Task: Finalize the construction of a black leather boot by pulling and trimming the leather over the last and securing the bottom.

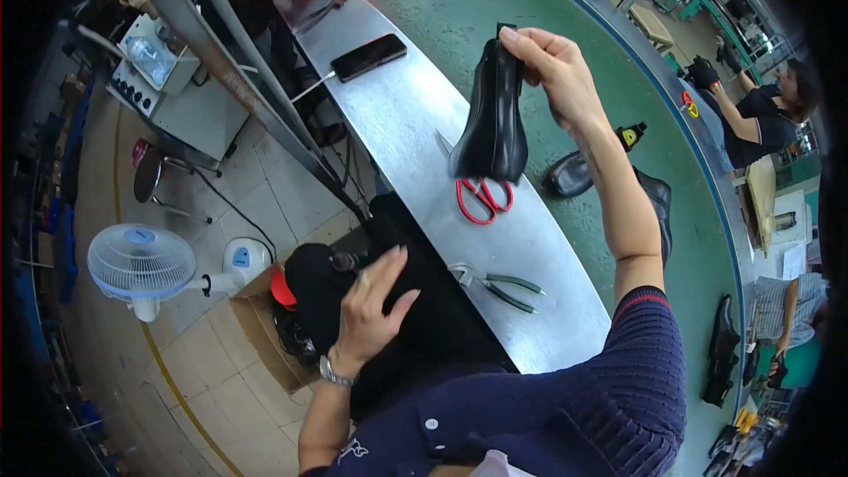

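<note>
- Metal bench [565, 309]: black phone [369, 57], red-handled scissors [482, 200], green-handled pliers [510, 298]; a dark item [323, 12] near the far end, perhaps a tool.
- Green surface [442, 0] alongside: black shoes [570, 175].

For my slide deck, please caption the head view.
Right hand holds up a black shoe; left hand open; pliers on metal bench.

Blue-white fan [141, 262] way left of the left hand [367, 316], cardboard box [262, 334] in between – plus a phone [369, 57] left of the right hand [561, 75].
</note>
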Tool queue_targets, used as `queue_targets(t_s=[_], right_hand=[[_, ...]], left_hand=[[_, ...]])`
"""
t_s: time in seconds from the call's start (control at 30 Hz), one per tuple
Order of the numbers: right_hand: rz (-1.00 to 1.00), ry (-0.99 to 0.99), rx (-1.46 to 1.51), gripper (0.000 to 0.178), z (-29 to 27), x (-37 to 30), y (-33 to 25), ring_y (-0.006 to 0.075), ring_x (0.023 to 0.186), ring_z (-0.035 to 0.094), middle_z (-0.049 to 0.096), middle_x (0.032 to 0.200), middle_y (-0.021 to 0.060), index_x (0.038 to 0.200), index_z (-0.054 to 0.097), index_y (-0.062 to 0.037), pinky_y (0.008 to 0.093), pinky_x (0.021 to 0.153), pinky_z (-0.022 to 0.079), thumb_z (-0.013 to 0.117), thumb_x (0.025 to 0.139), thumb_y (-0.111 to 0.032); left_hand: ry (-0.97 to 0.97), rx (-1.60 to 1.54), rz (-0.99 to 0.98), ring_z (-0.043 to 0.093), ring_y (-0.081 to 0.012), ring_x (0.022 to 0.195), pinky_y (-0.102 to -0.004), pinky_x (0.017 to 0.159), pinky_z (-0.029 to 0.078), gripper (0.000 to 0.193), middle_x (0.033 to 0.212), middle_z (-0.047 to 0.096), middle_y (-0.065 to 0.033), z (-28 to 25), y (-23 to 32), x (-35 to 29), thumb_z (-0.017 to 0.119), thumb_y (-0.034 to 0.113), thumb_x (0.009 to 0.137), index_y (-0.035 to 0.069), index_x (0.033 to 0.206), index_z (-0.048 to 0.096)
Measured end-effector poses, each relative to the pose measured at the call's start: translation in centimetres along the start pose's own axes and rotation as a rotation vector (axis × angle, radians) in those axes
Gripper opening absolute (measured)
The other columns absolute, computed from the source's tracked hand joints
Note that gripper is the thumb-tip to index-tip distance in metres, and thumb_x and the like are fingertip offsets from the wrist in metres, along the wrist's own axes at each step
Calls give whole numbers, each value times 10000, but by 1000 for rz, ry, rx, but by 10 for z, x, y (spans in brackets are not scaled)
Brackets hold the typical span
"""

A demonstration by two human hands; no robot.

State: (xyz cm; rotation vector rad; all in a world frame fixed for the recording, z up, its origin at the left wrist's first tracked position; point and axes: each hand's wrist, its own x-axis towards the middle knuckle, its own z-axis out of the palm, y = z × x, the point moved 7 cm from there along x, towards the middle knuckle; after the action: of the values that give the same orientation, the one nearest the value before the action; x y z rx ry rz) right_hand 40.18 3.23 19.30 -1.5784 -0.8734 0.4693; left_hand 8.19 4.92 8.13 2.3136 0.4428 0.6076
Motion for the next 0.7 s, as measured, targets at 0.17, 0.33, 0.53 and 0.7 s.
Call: queue_targets(t_s=[0.17, 0.33, 0.53, 0.7], right_hand=[[45, -291, 356, 252, 64, -77, -34, 0, 562, 400, 556, 668, -76, 823, 697, -58, 168, 514, 279, 663, 905, -293], [210, -351, 442, 246, 116, -105, -1, -7, 533, 370, 529, 627, -98, 769, 685, -80, 178, 489, 262, 661, 909, -281], [304, -444, 372, 235, 153, -125, 37, 29, 633, 483, 619, 808, -35, 1033, 683, -34, 179, 590, 391, 625, 935, -240], [0, -187, 21, 309, 108, -141, 46, 102, 794, 608, 638, 1049, 63, 1194, 610, -9, 265, 768, 478, 631, 902, -110]], left_hand=[[-103, -586, 79, 337, -262, 1386, -354, 1114, 308, 1161, 1530, 291, -145, 15, 5, 30, 870, 106, 626, 110, 1523, 133], [-150, -1015, 8, 292, -186, 1403, -331, 1137, 269, 1241, 1569, 210, -83, 27, -18, 4, 834, -8, 637, 132, 1533, -14], [-51, -907, -112, 288, -191, 1401, -330, 1136, 264, 1227, 1575, 177, -88, 29, -39, -49, 847, 33, 657, 100, 1528, -13], [66, -943, -541, 424, -201, 1290, -337, 1070, 351, 1039, 1427, 406, -111, 22, -65, -96, 859, 103, 662, 28, 1479, 220]])
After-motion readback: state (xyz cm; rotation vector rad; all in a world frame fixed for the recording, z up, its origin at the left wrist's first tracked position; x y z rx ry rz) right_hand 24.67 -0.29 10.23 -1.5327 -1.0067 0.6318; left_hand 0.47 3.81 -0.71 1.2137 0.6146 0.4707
